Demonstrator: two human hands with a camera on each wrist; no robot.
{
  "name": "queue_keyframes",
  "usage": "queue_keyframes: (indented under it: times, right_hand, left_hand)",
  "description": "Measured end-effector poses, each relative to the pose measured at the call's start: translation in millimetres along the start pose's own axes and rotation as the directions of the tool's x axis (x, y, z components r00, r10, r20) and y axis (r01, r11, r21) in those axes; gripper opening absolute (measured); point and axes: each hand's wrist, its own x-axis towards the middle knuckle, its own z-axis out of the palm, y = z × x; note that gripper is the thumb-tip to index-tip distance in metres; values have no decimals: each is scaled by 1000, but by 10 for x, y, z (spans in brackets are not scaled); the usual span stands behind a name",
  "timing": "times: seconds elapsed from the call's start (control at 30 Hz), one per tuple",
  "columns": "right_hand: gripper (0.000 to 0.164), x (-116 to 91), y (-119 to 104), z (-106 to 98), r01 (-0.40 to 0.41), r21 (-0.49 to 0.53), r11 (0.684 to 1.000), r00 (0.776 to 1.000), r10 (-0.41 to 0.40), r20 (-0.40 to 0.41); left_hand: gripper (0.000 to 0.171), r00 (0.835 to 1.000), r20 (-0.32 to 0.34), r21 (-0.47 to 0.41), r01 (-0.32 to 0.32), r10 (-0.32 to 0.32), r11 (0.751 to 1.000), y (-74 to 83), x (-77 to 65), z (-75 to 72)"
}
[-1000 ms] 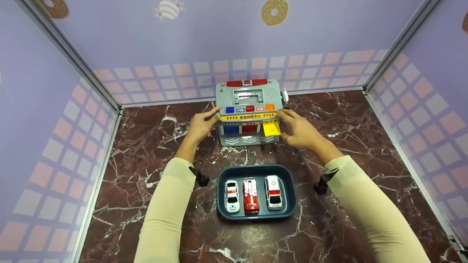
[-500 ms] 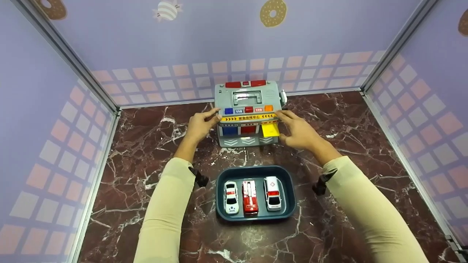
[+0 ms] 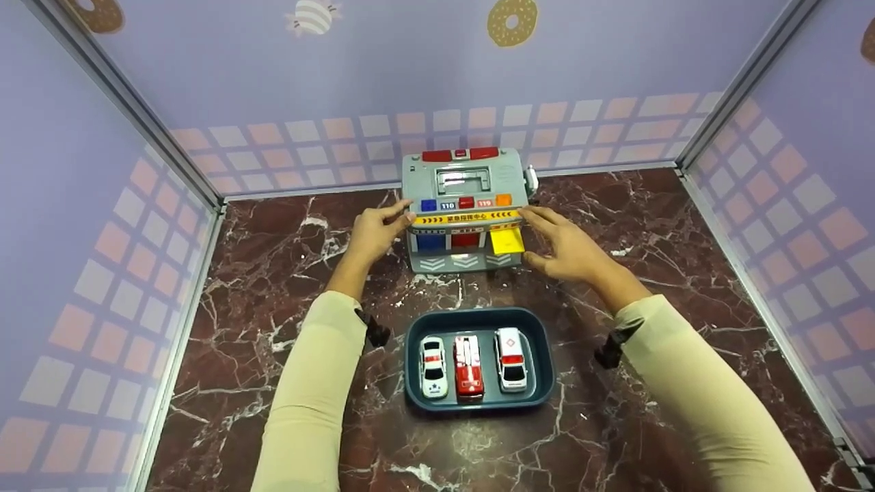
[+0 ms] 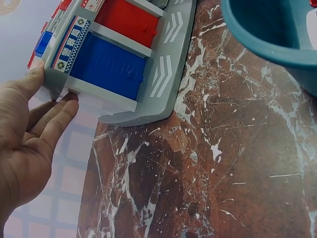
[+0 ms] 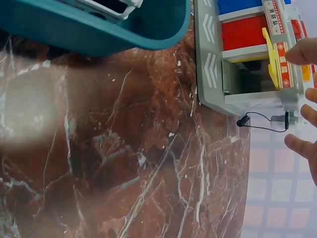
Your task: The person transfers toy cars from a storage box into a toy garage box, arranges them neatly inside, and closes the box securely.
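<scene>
A grey toy emergency station point(image 3: 424, 186) with a yellow strip and coloured roof buttons stands by the back wall. Its blue door point(image 4: 106, 64) and red door point(image 5: 245, 33) are down, while the yellow door point(image 3: 507, 240) is swung up, showing a hollow bay behind. My left hand point(image 3: 372, 236) pinches the station's left front roof corner, thumb on the front and fingers at the side. At the right front corner is my right hand point(image 3: 574, 249), its fingers spread and relaxed; in the right wrist view the thumb point(image 5: 303, 51) overlaps the roof edge beside the yellow door.
A dark teal tray point(image 3: 547, 362) sits in front of the station. In it lie a white police car point(image 3: 433, 369), a red fire truck point(image 3: 469, 369) and a white ambulance point(image 3: 511, 359). Patterned purple walls point(image 3: 588, 61) enclose the marbled tabletop point(image 3: 273, 287).
My right hand and forearm have shifted slightly right and outward. The left hand stays at its corner, and the station, its doors and the cars are unchanged.
</scene>
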Motion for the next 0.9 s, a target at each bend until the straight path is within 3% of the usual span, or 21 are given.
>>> queue_keyframes:
  times: [0.5,0.9]
  right_hand:
    - [79,-320,-123,27,102,-30,994,995,-102,19]
    - [74,-628,-255,221,261,-110,959,965,-255,63]
  left_hand:
    - [47,1000,18,-17,2,-2,1000,22,-20,8]
    - [46,1000,9,-24,1,-1,1000,8,-1,8]
